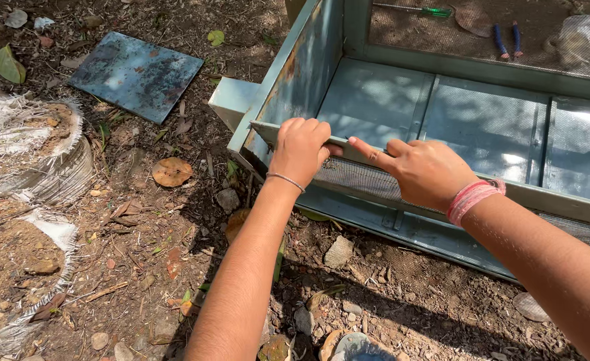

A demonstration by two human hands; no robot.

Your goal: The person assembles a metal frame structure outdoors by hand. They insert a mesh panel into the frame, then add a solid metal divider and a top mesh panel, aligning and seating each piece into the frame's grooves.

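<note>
Your left hand (300, 148) is curled shut over the near top rail of the blue-grey metal frame (375, 100) standing on the dirt; your right hand (423, 170) grips nothing, forefinger extended along that rail. Hazard: the rail's thin edge and wire mesh (358, 179) could cut or snag fingers if the frame tips.

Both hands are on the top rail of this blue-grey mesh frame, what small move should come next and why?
Probably curl the right hand around the rail. The left hand already grips it near the corner, while the right only rests there with its index finger extended, so the hold looks uneven.
</note>
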